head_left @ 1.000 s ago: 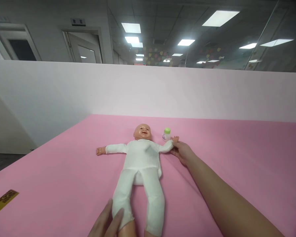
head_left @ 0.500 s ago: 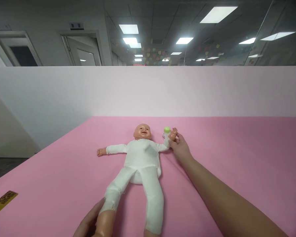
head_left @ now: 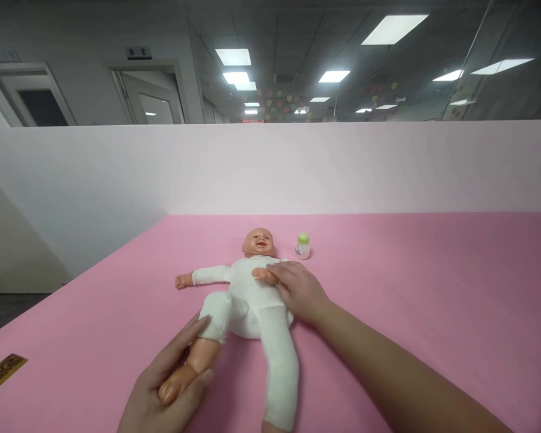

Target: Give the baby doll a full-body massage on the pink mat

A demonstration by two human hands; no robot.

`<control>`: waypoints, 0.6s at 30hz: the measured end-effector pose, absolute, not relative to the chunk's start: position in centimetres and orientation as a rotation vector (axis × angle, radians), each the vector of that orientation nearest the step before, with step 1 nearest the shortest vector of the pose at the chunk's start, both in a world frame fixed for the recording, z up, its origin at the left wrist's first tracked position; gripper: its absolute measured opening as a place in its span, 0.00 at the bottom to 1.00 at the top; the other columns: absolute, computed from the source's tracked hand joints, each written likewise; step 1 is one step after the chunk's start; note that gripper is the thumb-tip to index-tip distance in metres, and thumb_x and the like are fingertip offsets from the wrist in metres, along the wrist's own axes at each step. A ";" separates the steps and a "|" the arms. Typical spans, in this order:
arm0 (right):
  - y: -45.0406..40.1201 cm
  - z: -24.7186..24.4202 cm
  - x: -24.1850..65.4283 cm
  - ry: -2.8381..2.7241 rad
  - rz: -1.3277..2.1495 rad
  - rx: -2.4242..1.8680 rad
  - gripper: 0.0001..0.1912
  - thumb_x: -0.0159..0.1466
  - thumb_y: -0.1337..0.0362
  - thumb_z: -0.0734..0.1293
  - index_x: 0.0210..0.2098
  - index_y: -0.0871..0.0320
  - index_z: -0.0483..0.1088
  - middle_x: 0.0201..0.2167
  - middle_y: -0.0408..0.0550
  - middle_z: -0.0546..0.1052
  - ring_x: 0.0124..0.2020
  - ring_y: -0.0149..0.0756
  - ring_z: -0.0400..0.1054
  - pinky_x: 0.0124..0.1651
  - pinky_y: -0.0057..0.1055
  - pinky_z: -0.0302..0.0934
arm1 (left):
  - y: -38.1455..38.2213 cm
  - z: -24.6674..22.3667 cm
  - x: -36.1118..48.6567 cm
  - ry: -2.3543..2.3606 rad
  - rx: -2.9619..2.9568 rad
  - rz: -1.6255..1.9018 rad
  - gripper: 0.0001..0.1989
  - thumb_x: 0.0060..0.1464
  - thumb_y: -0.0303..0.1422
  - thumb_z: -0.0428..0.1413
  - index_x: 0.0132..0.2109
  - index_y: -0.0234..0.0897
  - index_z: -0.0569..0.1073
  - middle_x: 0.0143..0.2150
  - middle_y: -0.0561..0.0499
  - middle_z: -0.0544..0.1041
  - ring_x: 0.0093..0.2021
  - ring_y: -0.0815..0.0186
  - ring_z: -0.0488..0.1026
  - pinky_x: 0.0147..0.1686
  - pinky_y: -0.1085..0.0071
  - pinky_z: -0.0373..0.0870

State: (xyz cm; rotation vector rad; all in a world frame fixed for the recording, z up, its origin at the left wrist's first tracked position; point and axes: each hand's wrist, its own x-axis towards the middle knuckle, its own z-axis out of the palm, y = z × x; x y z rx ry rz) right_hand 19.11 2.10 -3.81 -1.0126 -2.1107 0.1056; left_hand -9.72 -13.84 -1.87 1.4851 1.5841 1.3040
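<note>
From the head camera, my only feed, I see a doll (head_left: 261,313) lying face up near the middle of a pink bench (head_left: 410,288), its head toward the far side and its legs toward me. It wears a white top and white trousers. My left hand (head_left: 149,394) has the doll's leg on the left side of my view, bent at the knee; the fingers are curled around the bare lower leg and foot, thumb on one side and the rest along the other. My right hand (head_left: 301,291) grips the doll's arm on the right side near the wrist, thumb and fingers closed on it, with the small plastic hand (head_left: 262,275) lying over the chest. The doll's other arm (head_left: 211,275) stretches out to the left on the bench, and its other leg (head_left: 280,361) runs straight toward me, the foot cut off by the frame. Just beyond my right hand, beside the doll's head, a small jar (head_left: 303,246) with a green lid stands upright. A yellow strip (head_left: 3,376) with a dark printed pattern lies at the left edge. Behind the bench rises a white partition (head_left: 342,168).
</note>
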 end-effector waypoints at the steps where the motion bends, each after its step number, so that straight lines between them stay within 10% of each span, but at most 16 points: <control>1: 2.2 -4.0 19.1 -2.164 0.047 -0.994 0.27 0.70 0.73 0.64 0.65 0.46 0.73 0.59 0.48 0.78 0.61 0.48 0.69 0.67 0.49 0.61 | -13.1 -1.8 -9.6 1.559 1.504 1.278 0.34 0.55 0.49 0.65 0.67 0.49 0.75 0.68 0.48 0.75 0.69 0.48 0.69 0.69 0.51 0.65; 18: 2.1 -3.6 19.4 -2.130 0.191 -0.958 0.24 0.66 0.71 0.68 0.58 0.46 0.78 0.57 0.45 0.81 0.61 0.47 0.71 0.70 0.50 0.59 | -7.2 -1.9 -7.2 1.436 1.592 1.269 0.30 0.59 0.36 0.56 0.68 0.46 0.73 0.77 0.49 0.60 0.77 0.51 0.56 0.70 0.54 0.63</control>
